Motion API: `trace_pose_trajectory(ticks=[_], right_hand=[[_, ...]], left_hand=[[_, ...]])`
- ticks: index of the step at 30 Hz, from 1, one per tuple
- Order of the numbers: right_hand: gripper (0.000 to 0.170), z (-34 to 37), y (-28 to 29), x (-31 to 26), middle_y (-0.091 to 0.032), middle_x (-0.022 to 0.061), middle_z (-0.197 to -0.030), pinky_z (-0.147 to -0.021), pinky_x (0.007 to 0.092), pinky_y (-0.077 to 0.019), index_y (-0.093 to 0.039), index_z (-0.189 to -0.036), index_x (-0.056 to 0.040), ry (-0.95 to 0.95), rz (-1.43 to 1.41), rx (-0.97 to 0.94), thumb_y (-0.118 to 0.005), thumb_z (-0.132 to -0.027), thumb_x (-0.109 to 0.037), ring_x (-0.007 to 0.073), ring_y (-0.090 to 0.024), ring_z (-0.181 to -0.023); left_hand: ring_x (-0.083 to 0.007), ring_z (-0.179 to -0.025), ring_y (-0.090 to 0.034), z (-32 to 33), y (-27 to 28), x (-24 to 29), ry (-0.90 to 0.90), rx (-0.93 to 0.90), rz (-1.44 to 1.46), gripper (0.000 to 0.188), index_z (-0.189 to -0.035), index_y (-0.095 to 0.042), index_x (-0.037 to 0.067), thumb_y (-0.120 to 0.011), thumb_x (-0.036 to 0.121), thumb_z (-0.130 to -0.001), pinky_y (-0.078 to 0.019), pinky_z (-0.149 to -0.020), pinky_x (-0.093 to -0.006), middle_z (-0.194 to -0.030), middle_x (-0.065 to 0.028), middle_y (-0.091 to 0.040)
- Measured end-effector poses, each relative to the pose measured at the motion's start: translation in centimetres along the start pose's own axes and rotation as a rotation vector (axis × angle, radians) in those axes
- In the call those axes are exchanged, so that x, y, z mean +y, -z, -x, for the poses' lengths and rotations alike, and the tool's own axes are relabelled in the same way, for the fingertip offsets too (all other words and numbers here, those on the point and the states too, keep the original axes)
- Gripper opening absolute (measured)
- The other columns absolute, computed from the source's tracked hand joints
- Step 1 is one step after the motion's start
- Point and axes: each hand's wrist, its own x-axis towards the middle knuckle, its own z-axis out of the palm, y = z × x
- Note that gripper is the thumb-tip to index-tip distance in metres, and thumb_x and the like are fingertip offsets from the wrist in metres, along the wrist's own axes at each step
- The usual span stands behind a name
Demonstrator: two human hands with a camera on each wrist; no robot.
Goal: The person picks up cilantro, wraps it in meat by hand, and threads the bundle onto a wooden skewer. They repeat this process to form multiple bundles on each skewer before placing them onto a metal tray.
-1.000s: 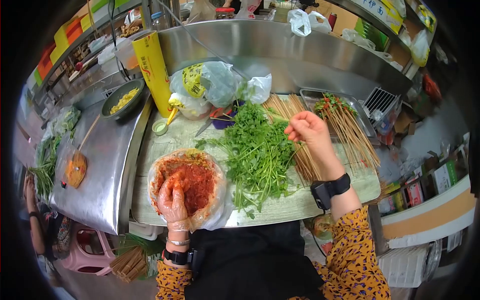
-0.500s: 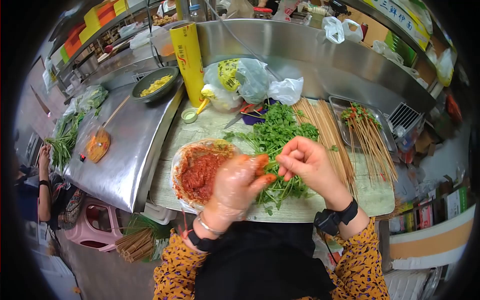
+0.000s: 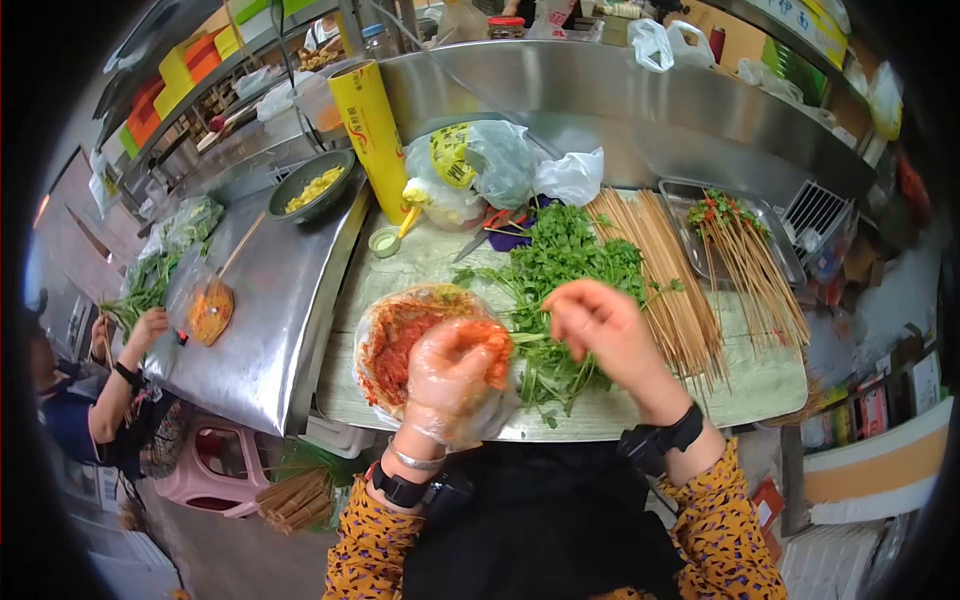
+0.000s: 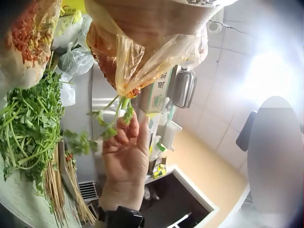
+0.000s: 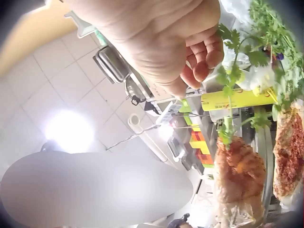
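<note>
My left hand (image 3: 450, 375), in a clear plastic glove smeared with red paste, pinches the stem end of a green herb sprig (image 5: 231, 95). It hovers over the right side of a plastic-lined bowl (image 3: 372, 335) of red paste (image 3: 405, 345). Close on the right, my bare right hand (image 3: 610, 335) is raised above the herb pile (image 3: 565, 255) with bent fingers. In the right wrist view its fingers (image 5: 200, 71) hold nothing and stand apart from the sprig. The left wrist view shows the sprig's leaves (image 4: 110, 130) overlapping those fingertips.
Wooden skewers (image 3: 660, 270) lie right of the herbs, beside a metal tray (image 3: 700, 250) with filled skewers. Behind are scissors (image 3: 472, 245), plastic bags (image 3: 500, 160) and a yellow roll (image 3: 368, 130). At the left, a green bowl (image 3: 340, 185) stands on the steel counter (image 3: 270, 330); another person's arm (image 3: 115, 395) is beyond.
From the bowl, my left hand has come up and right to meet the right hand, then drawn slightly back left with a sprig. My right hand has come down and left from its raised position.
</note>
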Motion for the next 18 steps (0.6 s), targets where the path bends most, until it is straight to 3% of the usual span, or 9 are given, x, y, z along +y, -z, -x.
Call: trace_pose_trajectory(ticks=[3,6,7,10,11,13,14,16,18], right_hand=[[0.021,-0.7,1.9,-0.3,-0.052,-0.0017,-0.082,-0.052,0.0188,-0.04,-0.061,-0.099,-0.0025,0.458,0.339,0.091,-0.067,-0.08,-0.01,0.004,-0.049,-0.063],[0.028,0.4,-0.3,-2.1,-0.05,0.0037,-0.08,-0.055,0.0231,-0.0418,-0.06,-0.098,-0.0031,0.462,0.648,-0.066,-0.071,-0.074,-0.013,0.009,-0.048,-0.059],[0.03,0.5,-1.0,-2.0,-0.05,0.007,-0.082,-0.057,0.0278,-0.0442,-0.06,-0.097,-0.0028,0.407,0.699,-0.087,-0.072,-0.07,-0.011,0.0152,-0.052,-0.061],[0.025,-0.2,-1.5,1.3,-0.052,0.01,-0.084,-0.062,0.035,-0.0468,-0.06,-0.096,-0.0031,0.639,0.795,-0.05,-0.066,-0.072,-0.006,0.0229,-0.056,-0.068],[0.025,-0.2,-1.4,1.6,-0.052,0.01,-0.084,-0.062,0.035,-0.0468,-0.06,-0.096,-0.0031,0.642,0.791,-0.054,-0.066,-0.072,-0.006,0.0229,-0.056,-0.068],[0.02,0.0,-1.3,1.9,-0.054,0.0055,-0.085,-0.061,0.026,-0.0454,-0.06,-0.092,-0.0012,0.59,0.83,0.034,-0.061,-0.073,0.003,0.0131,-0.057,-0.073],[0.02,0.1,-1.4,1.8,-0.054,0.0055,-0.085,-0.061,0.026,-0.0454,-0.06,-0.092,-0.0012,0.589,0.829,0.033,-0.061,-0.073,0.003,0.0131,-0.057,-0.073],[0.018,0.5,-1.7,1.4,-0.055,0.0039,-0.088,-0.061,0.0239,-0.0447,-0.061,-0.092,-0.0024,0.331,0.351,0.012,-0.061,-0.074,0.004,0.0101,-0.057,-0.077],[0.017,0.5,-2.4,2.0,-0.056,0.0031,-0.089,-0.063,0.0225,-0.0447,-0.062,-0.092,-0.0023,0.304,0.156,0.009,-0.061,-0.076,0.004,0.0088,-0.056,-0.078]], left_hand=[[-0.0107,-0.063,-0.056,0.3,0.5,0.8,-0.042,0.014,-0.057,0.009,-0.092,-0.06,-0.001,-0.059,-0.001,-0.083,-0.0462,-0.055,-0.0231,-0.079,-0.0046,-0.061],[-0.0112,-0.062,-0.055,0.9,-0.1,1.1,-0.058,0.031,-0.092,0.009,-0.092,-0.06,-0.002,-0.059,-0.001,-0.083,-0.0462,-0.054,-0.0236,-0.078,-0.0057,-0.061],[-0.0114,-0.062,-0.055,1.3,-0.5,1.3,-0.074,0.016,-0.11,0.009,-0.092,-0.059,-0.002,-0.058,-0.002,-0.083,-0.0464,-0.054,-0.0237,-0.077,-0.006,-0.061],[-0.0121,-0.06,-0.056,1.7,-0.8,1.3,-0.097,0.009,-0.112,0.01,-0.093,-0.059,-0.002,-0.057,-0.002,-0.083,-0.0469,-0.053,-0.024,-0.076,-0.0067,-0.06],[-0.0125,-0.06,-0.056,1.7,-0.7,1.2,-0.111,0.028,-0.083,0.01,-0.093,-0.058,-0.002,-0.057,-0.002,-0.083,-0.0471,-0.053,-0.0241,-0.076,-0.0068,-0.06],[-0.0129,-0.06,-0.056,1.8,-0.5,0.9,-0.124,0.049,-0.055,0.011,-0.094,-0.058,-0.002,-0.057,-0.002,-0.083,-0.0473,-0.052,-0.0243,-0.075,-0.0068,-0.06],[-0.0132,-0.059,-0.056,1.8,-0.5,0.7,-0.119,0.052,0.009,0.011,-0.094,-0.058,-0.003,-0.057,-0.002,-0.083,-0.0473,-0.052,-0.0245,-0.075,-0.0071,-0.06],[-0.0135,-0.059,-0.057,1.6,-0.5,0.1,-0.11,0.053,0.076,0.011,-0.095,-0.058,-0.003,-0.057,-0.002,-0.083,-0.0473,-0.051,-0.0247,-0.075,-0.0073,-0.06],[-0.0137,-0.059,-0.056,1.5,-0.5,-0.5,-0.045,0.037,0.094,0.012,-0.095,-0.057,-0.003,-0.058,-0.001,-0.083,-0.0472,-0.051,-0.025,-0.075,-0.0076,-0.06]])
